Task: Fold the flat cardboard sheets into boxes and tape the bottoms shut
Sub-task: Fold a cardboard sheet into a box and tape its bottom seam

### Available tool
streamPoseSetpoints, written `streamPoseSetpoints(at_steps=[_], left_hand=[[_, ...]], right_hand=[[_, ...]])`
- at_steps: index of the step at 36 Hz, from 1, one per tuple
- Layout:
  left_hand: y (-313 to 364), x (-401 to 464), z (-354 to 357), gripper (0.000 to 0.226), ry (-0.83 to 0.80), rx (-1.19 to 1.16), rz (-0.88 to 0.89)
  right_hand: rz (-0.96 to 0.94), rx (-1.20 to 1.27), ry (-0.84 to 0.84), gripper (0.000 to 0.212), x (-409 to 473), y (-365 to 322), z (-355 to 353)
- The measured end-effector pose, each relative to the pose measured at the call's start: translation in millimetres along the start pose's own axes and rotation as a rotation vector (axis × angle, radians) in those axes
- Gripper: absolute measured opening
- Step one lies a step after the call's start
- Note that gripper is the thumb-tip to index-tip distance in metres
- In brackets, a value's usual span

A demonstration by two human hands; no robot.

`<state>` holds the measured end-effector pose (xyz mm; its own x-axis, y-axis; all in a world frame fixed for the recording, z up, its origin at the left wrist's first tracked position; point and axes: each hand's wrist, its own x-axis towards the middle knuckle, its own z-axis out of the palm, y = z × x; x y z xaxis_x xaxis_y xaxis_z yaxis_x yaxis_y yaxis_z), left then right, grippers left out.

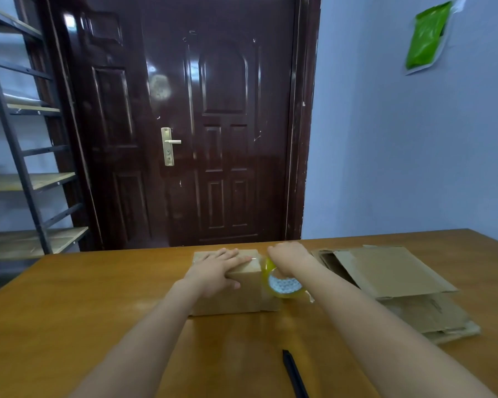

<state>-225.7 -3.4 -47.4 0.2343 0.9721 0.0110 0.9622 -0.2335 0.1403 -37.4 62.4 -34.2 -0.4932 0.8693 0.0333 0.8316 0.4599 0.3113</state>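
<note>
Head view: left hand [217, 270] flat on box [230, 294], right hand [288, 255] seemingly gripping tape roll [283, 284], wooden table [98, 297].

Both arms are stretched forward; the left hand [216, 268] is laid flat, fingers spread, and the right hand [288, 255] is curled shut

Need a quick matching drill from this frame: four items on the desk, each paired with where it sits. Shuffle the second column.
Items:
1. folded box
2. tape roll
3. flat cardboard stack
4. black pen

Places:
A. near edge, between the forearms
B. under the left hand
C. far right of the table
D. against the box's right side, below the right hand

Pairs: 1-B, 2-D, 3-C, 4-A
</note>
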Motion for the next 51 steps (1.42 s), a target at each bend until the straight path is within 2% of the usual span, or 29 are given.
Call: streamPoseSetpoints(at_steps=[4, 7, 10, 13, 19, 23, 27, 31, 36, 40, 45, 51], left_hand=[[-13.6, -14.4, -5.7, 0.066, 0.016, -0.038, -0.038], [-16.9, -23.1, -7.6, 0.061, 0.053, -0.041, -0.073], [-14.4, -26.2, -7.5, 0.048, 0.143, -0.007, -0.059], [1.3, -20.2, -3.3, 0.044, 0.183, -0.045, -0.027], [7.3, -14.1, 1.4, 0.043, 0.224, -0.138, -0.060], [-1.0, -15.8, 3.8, 0.054, 0.183, -0.151, -0.020], [-2.0, -15.0, 4.2, 0.052, 0.154, -0.128, -0.020], [-2.3, -13.3, 5.2, 0.050, 0.156, -0.094, -0.012], [-1.2, -9.0, 7.7, 0.049, 0.152, -0.046, -0.005], [-1.8, -7.2, 7.8, 0.048, 0.126, -0.028, -0.002], [-2.2, -6.5, 7.9, 0.047, 0.111, -0.030, -0.011], [-1.1, -6.3, 7.9, 0.047, 0.103, -0.037, -0.025]], right_hand=[[-0.025, 0.282, 0.058, 0.043, -6.0, -4.1, 6.8], [0.023, 0.516, 0.089, 0.052, -11.1, -8.2, 9.2], [0.086, 0.860, 0.060, 0.045, -17.0, -7.2, 15.6], [0.096, 0.998, 0.062, 0.036, -22.3, -10.8, 25.0], [0.094, 0.480, 0.172, 0.039, -16.3, -22.0, 27.9], [0.049, 0.189, 0.148, 0.047, -7.6, -17.8, 11.9], [0.020, -0.084, 0.046, 0.038, -7.6, -17.4, 8.6], [0.044, -0.048, -0.005, 0.037, -9.9, -22.1, 4.6], [0.064, 0.286, 0.005, 0.055, -14.6, -13.2, 14.2], [0.085, 0.393, 0.012, 0.065, -19.9, -16.7, 15.4], [0.086, 0.351, -0.035, 0.069, -24.6, -18.2, 8.4], [0.062, 0.260, 0.161, 0.055, -43.3, -16.0, -0.5]])
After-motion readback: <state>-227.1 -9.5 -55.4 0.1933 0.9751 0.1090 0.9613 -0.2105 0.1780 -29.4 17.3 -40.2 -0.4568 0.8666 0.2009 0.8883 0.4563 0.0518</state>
